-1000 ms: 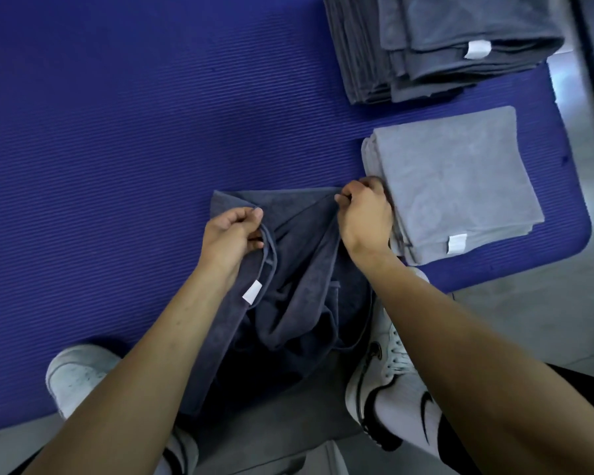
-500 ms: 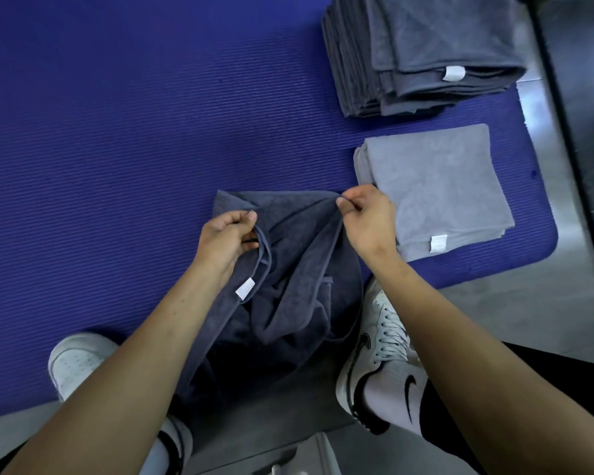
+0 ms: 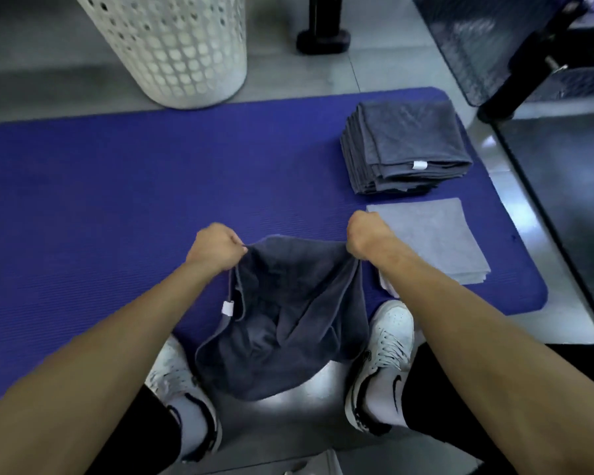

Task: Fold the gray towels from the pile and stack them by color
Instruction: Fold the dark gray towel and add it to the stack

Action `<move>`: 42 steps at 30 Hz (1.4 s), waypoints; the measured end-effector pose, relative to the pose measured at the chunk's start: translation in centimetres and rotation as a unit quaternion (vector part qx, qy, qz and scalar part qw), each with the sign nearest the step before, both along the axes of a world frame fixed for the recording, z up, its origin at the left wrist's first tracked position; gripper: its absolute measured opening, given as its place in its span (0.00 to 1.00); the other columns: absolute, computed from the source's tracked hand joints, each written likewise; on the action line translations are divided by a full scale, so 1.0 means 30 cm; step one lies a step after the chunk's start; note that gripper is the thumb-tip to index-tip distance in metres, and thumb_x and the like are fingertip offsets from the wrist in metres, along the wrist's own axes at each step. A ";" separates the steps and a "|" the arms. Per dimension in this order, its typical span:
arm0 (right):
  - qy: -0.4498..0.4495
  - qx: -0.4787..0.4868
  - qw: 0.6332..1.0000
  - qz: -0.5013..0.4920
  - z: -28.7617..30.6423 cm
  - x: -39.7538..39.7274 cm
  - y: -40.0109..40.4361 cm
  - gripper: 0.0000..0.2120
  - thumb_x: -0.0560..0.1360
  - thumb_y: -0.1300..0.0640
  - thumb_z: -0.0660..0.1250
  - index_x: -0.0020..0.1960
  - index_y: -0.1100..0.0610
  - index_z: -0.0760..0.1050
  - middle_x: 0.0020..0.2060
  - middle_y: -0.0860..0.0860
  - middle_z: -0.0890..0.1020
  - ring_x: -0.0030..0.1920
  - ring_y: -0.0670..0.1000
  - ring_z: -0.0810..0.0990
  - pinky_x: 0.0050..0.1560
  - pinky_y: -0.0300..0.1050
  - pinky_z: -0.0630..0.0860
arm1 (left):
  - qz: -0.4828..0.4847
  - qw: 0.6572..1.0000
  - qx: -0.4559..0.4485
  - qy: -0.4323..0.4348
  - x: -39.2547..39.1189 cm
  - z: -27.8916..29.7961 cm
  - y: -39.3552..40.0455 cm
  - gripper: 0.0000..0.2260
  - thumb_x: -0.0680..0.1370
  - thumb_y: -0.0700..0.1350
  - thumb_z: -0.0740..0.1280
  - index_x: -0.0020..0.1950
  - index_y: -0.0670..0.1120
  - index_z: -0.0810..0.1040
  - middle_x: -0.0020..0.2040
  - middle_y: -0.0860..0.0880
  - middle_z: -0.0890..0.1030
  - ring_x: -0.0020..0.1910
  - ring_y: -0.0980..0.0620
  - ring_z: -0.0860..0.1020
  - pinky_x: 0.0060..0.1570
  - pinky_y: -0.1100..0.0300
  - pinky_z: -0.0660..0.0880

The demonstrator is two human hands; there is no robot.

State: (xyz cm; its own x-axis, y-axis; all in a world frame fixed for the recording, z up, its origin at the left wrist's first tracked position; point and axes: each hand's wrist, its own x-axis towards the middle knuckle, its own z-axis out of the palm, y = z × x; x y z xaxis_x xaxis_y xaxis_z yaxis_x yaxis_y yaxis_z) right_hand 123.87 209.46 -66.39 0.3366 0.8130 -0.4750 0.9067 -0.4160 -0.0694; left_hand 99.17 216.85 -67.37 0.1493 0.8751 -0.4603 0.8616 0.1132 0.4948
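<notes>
Fingers of my left hand (image 3: 216, 246) and right hand (image 3: 366, 240) pinch the top corners of a limp dark gray terry towel (image 3: 288, 313), its upper edge stretched sideways between them, body hanging toward me.

We see the left hand (image 3: 216, 248) and right hand (image 3: 366, 240) each pinching a top corner of a dark gray towel (image 3: 288, 320), which hangs crumpled above a blue mat (image 3: 117, 200). Beside the right hand lie a light gray stack (image 3: 439, 238) and a dark gray stack (image 3: 405, 142); a white perforated basket (image 3: 175, 46) stands beyond.
</notes>
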 end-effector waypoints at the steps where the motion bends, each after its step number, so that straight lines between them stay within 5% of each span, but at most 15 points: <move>1: -0.003 -0.005 1.000 0.007 0.040 -0.016 -0.008 0.14 0.77 0.65 0.60 0.61 0.65 0.74 0.62 0.60 0.77 0.64 0.61 0.76 0.59 0.48 0.74 | -0.025 0.999 0.013 0.031 -0.016 0.051 0.006 0.06 0.76 0.43 0.70 0.39 0.50 0.82 0.42 0.51 0.82 0.47 0.49 0.80 0.50 0.56 0.78; 5: 0.027 0.021 0.999 0.009 0.197 -0.062 -0.030 0.13 0.75 0.65 0.61 0.57 0.65 0.77 0.59 0.60 0.80 0.59 0.61 0.79 0.56 0.48 0.76 | -0.019 0.996 0.056 0.071 -0.063 0.257 0.015 0.08 0.74 0.39 0.65 0.39 0.45 0.83 0.37 0.47 0.84 0.41 0.44 0.84 0.41 0.52 0.82; 9: 0.100 0.295 0.950 -0.029 0.338 -0.080 -0.039 0.11 0.74 0.63 0.63 0.53 0.59 0.81 0.52 0.59 0.83 0.54 0.61 0.80 0.55 0.52 0.78 | 0.120 0.965 0.208 -0.106 -0.111 0.359 -0.043 0.08 0.80 0.40 0.60 0.46 0.44 0.78 0.40 0.46 0.82 0.34 0.47 0.83 0.38 0.54 0.80; 13: 0.050 0.223 0.973 0.030 0.394 -0.113 -0.115 0.10 0.78 0.59 0.61 0.57 0.57 0.77 0.54 0.59 0.81 0.55 0.62 0.78 0.49 0.49 0.73 | 0.112 0.968 0.175 -0.142 -0.159 0.378 -0.127 0.07 0.82 0.39 0.59 0.50 0.42 0.76 0.39 0.43 0.82 0.31 0.53 0.83 0.26 0.61 0.76; 18: 0.062 0.348 0.935 -0.029 0.434 -0.092 -0.170 0.08 0.80 0.59 0.59 0.56 0.58 0.75 0.51 0.58 0.82 0.54 0.62 0.79 0.44 0.48 0.68 | 0.123 0.941 0.210 -0.233 -0.206 0.434 -0.172 0.07 0.83 0.41 0.59 0.46 0.47 0.74 0.40 0.46 0.81 0.33 0.55 0.82 0.37 0.54 0.81; 24: 0.207 0.489 0.841 -0.101 0.530 -0.126 -0.187 0.03 0.75 0.60 0.62 0.43 0.57 0.73 0.31 0.50 0.76 0.30 0.49 0.73 0.31 0.44 0.65 | 0.200 0.865 0.334 -0.318 -0.204 0.490 -0.193 0.06 0.81 0.42 0.63 0.44 0.47 0.75 0.34 0.51 0.76 0.32 0.56 0.72 0.34 0.65 0.69; 27: 0.161 0.368 0.911 -0.097 0.524 -0.123 -0.116 0.07 0.74 0.58 0.61 0.39 0.59 0.72 0.33 0.53 0.76 0.34 0.54 0.74 0.34 0.45 0.71 | 0.203 0.900 0.296 -0.247 -0.195 0.453 -0.159 0.05 0.81 0.43 0.61 0.47 0.47 0.75 0.40 0.53 0.77 0.38 0.58 0.74 0.37 0.64 0.69; 29: 0.123 0.201 0.970 -0.059 0.496 -0.113 -0.061 0.10 0.73 0.61 0.60 0.34 0.60 0.66 0.30 0.54 0.72 0.31 0.55 0.70 0.32 0.43 0.67 | 0.141 0.971 0.167 -0.100 -0.195 0.407 -0.088 0.07 0.80 0.41 0.59 0.49 0.45 0.76 0.43 0.49 0.81 0.41 0.53 0.79 0.37 0.60 0.75; 31: 0.106 0.134 0.984 -0.049 0.465 -0.104 -0.010 0.11 0.74 0.64 0.60 0.33 0.59 0.64 0.29 0.54 0.68 0.29 0.54 0.66 0.30 0.42 0.63 | 0.125 0.991 0.052 -0.019 -0.201 0.385 -0.016 0.10 0.79 0.39 0.57 0.47 0.41 0.77 0.40 0.42 0.84 0.40 0.46 0.83 0.38 0.55 0.81; 33: 0.110 0.225 0.965 -0.076 0.462 -0.095 0.041 0.05 0.75 0.64 0.60 0.40 0.61 0.71 0.36 0.56 0.74 0.36 0.57 0.73 0.36 0.45 0.70 | 0.149 0.981 0.106 -0.059 -0.193 0.386 0.064 0.08 0.79 0.38 0.58 0.47 0.39 0.76 0.44 0.42 0.83 0.42 0.46 0.82 0.41 0.57 0.80; 36: 0.161 0.423 0.882 -0.129 0.514 -0.079 0.121 0.09 0.79 0.64 0.58 0.57 0.62 0.74 0.47 0.59 0.79 0.49 0.60 0.77 0.46 0.49 0.72 | 0.166 0.925 0.265 -0.214 -0.172 0.446 0.146 0.05 0.83 0.41 0.59 0.50 0.45 0.73 0.46 0.48 0.78 0.43 0.49 0.76 0.41 0.62 0.72; 42: 0.194 0.544 0.813 -0.069 0.640 -0.084 0.218 0.08 0.82 0.65 0.57 0.57 0.60 0.72 0.46 0.52 0.77 0.47 0.53 0.73 0.43 0.38 0.61 | 0.168 0.874 0.331 -0.315 -0.162 0.563 0.248 0.04 0.83 0.43 0.60 0.50 0.46 0.73 0.44 0.46 0.79 0.42 0.49 0.75 0.44 0.55 0.71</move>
State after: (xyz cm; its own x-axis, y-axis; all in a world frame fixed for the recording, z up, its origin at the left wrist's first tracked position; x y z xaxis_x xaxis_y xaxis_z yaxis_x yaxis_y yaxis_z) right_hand 121.35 215.99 -47.20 0.4574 0.7902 0.4080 0.6779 -0.0129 -0.7351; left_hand 94.30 224.29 -50.49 -0.1262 0.9615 0.2441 0.3683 -0.1831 0.9115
